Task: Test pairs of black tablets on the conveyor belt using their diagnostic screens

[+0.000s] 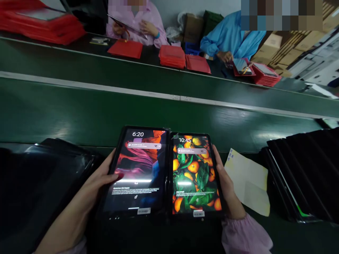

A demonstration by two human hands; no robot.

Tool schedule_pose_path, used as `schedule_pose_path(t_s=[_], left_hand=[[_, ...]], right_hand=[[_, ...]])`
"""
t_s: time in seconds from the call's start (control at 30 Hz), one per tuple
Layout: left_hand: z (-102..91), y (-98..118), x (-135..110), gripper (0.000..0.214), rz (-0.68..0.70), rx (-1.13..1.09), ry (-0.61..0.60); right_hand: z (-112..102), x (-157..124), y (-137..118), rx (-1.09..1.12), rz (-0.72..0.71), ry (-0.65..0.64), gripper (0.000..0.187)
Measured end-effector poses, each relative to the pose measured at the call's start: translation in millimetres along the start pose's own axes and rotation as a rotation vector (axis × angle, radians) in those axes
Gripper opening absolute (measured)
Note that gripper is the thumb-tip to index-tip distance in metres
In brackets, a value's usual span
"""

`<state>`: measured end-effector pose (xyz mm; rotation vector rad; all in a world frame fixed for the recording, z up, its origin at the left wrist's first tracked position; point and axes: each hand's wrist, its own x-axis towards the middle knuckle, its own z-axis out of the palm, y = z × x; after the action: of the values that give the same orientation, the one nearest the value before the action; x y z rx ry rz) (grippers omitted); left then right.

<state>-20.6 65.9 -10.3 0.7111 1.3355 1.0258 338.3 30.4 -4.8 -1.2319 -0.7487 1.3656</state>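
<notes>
Two lit tablets lie side by side before me, their long edges meeting or nearly so. My left hand (102,176) grips the outer edge of the left tablet (139,169), thumb over its front; the lock screen reads 6:20 on a dark, colourful picture. On the right tablet (196,173) the screen reads 10:45 over oranges and green leaves. My right hand (225,180) holds that one by its outer edge, its fingers partly hidden behind. Both tablets carry a small white label near the lower edge.
Dark stacked tablets or sleeves (309,169) stand at right beside a creased paper sheet (250,181). More dark sleeves (39,180) lie left. Beyond the green conveyor (148,109), two people handle tablets among red pouches (172,56). A large red pile (42,26) sits far left.
</notes>
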Motion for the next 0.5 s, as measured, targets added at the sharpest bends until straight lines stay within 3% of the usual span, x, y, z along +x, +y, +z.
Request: schedule_pose_path(t_s=[0.07,0.13,0.23,0.33,0.4,0.5], left_hand=[[4.1,4.1,-0.1,0.115,0.015,0.078,0.028],[11.8,10.4,0.5,0.109,-0.007,0.168,0.078],[26.3,25.1,2.9,0.078,-0.131,0.253,0.229],[36.1,38.1,3.9,0.056,-0.192,0.148,0.312],[36.7,40.0,2.3,0.059,-0.191,0.052,0.272],[31.3,33.6,-3.2,0.063,-0.170,0.070,0.208]], right_hand=[[-1.4,0.1,-2.4,-0.055,0.010,0.020,0.085],[-7.0,-2.4,-8.9,-0.194,-0.071,0.059,0.074],[-18.6,-12.9,-23.3,-0.577,-0.422,0.075,0.042],[-25.0,-23.1,-32.9,-0.922,-0.735,-0.098,0.029],[-25.1,-24.0,-31.8,-1.041,-0.770,-0.189,0.032],[-24.6,-17.4,-22.2,-1.100,-0.656,-0.094,0.031]])
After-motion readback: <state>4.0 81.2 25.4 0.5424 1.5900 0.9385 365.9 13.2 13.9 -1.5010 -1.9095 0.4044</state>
